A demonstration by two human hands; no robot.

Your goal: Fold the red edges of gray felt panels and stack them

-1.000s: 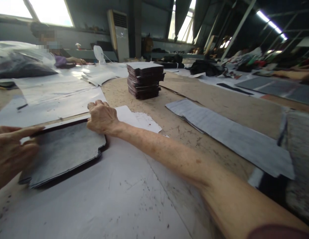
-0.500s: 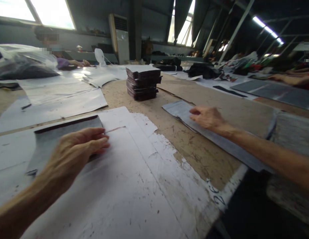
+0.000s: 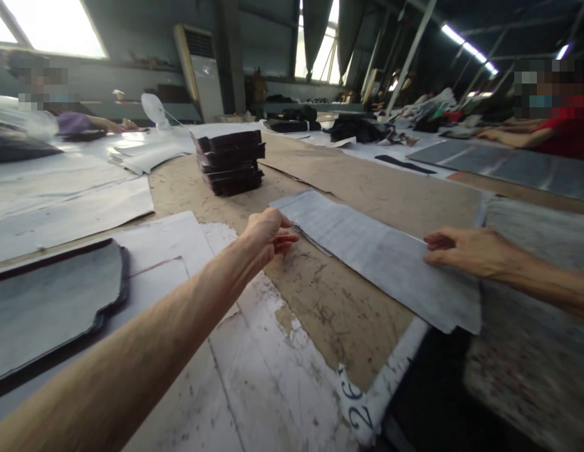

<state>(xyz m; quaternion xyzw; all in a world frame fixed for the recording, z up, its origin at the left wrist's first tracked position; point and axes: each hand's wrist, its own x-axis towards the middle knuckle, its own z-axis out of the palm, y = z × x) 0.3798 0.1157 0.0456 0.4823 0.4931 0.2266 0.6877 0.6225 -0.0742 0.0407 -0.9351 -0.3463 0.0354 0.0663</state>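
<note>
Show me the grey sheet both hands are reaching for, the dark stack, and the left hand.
grey sheet [image 3: 367,251], head view, bare middle of its top.
dark stack [image 3: 230,163], head view, front side.
left hand [image 3: 268,231], head view, back of hand.

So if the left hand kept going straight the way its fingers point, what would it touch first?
Most likely the near end of the long grey sheet: the left hand points right at its edge, fingertips almost there. Whether they already touch is hard to tell.

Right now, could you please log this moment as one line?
left hand: at near end of long grey fabric strip | right hand: resting on strip
</note>
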